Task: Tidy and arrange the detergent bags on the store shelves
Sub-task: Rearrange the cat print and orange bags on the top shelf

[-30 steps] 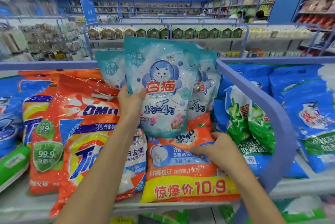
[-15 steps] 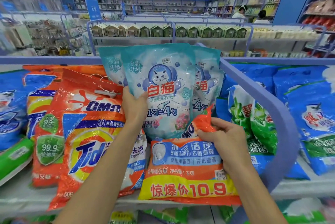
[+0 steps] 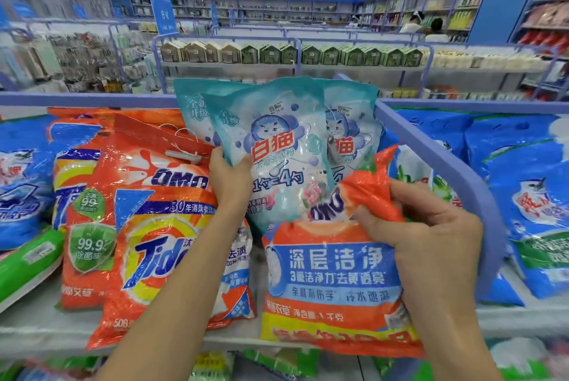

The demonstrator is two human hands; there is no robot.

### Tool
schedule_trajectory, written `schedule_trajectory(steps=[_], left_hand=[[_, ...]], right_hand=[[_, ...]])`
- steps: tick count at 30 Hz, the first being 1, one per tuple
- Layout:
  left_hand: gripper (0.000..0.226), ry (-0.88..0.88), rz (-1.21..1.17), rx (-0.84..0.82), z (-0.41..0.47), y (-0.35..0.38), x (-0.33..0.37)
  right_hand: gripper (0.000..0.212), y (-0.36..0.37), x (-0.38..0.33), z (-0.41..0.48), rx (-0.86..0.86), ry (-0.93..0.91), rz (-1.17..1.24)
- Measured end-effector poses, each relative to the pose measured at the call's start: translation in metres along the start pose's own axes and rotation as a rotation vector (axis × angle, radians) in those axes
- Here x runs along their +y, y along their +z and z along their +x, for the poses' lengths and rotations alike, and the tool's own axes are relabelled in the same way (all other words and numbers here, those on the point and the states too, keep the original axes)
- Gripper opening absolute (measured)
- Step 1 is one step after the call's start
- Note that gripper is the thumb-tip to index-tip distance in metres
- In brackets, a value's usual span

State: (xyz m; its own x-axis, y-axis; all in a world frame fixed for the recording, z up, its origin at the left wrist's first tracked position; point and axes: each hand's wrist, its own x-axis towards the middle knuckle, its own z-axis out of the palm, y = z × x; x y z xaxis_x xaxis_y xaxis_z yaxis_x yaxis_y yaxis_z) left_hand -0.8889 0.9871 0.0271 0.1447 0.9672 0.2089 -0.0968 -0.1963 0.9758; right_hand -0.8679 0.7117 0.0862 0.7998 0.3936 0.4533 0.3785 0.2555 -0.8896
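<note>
My left hand grips the left edge of a pale teal cat-logo detergent bag, which stands upright in front of two more like it. My right hand clutches the crumpled top of an orange OMO bag and lifts that top up off the shelf. This orange bag has a blue panel and sits at the shelf's front edge, below the teal bags. To the left lean an orange Tide bag and a bigger orange OMO bag.
A curved lilac divider rail runs along the right of my right hand; beyond it lie blue detergent bags and green-printed ones. Blue and green bags fill the far left. More aisles and people stand behind.
My right hand moved from lying on the orange OMO bag's face to grabbing its top and raising it. The teal bags sank a little lower under my left hand.
</note>
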Motion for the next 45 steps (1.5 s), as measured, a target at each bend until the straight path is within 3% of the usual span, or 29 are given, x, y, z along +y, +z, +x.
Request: schedule_trajectory(steps=[4, 8, 10, 13, 15, 18, 20, 23, 26, 30, 34, 39, 42, 45], left_hand=[[0.032, 0.023, 0.059, -0.045, -0.003, -0.002, 0.001], [0.029, -0.050, 0.130, -0.124, -0.010, -0.020, -0.002], [0.036, -0.048, 0.000, -0.122, -0.026, -0.037, 0.015], [0.047, -0.291, -0.277, -0.331, -0.057, -0.055, 0.041], [0.065, -0.325, -0.215, -0.409, -0.070, -0.058, 0.036], [0.088, -0.285, 0.080, -0.466, -0.082, -0.050, 0.023], [0.074, -0.264, 0.168, -0.503, -0.083, -0.044, 0.021], [0.030, -0.253, 0.123, -0.521, -0.080, -0.039, 0.026], [0.013, -0.235, 0.020, -0.481, -0.079, -0.039, 0.028], [0.011, -0.258, -0.153, -0.321, -0.085, -0.033, 0.018], [0.010, -0.211, -0.157, -0.288, -0.092, -0.034, 0.008], [0.023, -0.231, -0.303, -0.335, -0.099, -0.034, 0.013], [0.048, -0.366, -0.477, -0.333, -0.094, -0.033, 0.020], [0.050, -0.401, -0.225, -0.245, -0.072, -0.028, 0.024]], right_hand=[[0.029, 0.006, -0.010, 0.025, 0.001, -0.125, 0.066], [0.029, 0.021, 0.023, 0.045, 0.005, 0.012, 0.289], [0.031, 0.024, 0.049, 0.042, 0.068, 0.123, 0.362], [0.034, 0.022, 0.083, 0.040, 0.146, 0.264, 0.351], [0.030, 0.018, 0.094, 0.039, 0.149, 0.330, 0.339], [0.022, 0.012, 0.094, 0.036, 0.066, 0.355, 0.287], [0.020, 0.012, 0.090, 0.036, 0.031, 0.345, 0.280], [0.017, 0.014, 0.086, 0.038, 0.026, 0.366, 0.323], [0.011, 0.014, 0.088, 0.043, 0.066, 0.358, 0.380], [0.027, 0.019, 0.094, 0.055, 0.090, 0.349, 0.284], [0.012, 0.010, 0.102, 0.049, 0.003, 0.349, 0.152], [0.021, 0.001, 0.104, 0.030, -0.047, 0.424, 0.238], [0.033, -0.004, 0.100, 0.029, -0.086, 0.414, 0.230], [0.029, 0.003, 0.095, 0.029, -0.125, 0.398, 0.250]])
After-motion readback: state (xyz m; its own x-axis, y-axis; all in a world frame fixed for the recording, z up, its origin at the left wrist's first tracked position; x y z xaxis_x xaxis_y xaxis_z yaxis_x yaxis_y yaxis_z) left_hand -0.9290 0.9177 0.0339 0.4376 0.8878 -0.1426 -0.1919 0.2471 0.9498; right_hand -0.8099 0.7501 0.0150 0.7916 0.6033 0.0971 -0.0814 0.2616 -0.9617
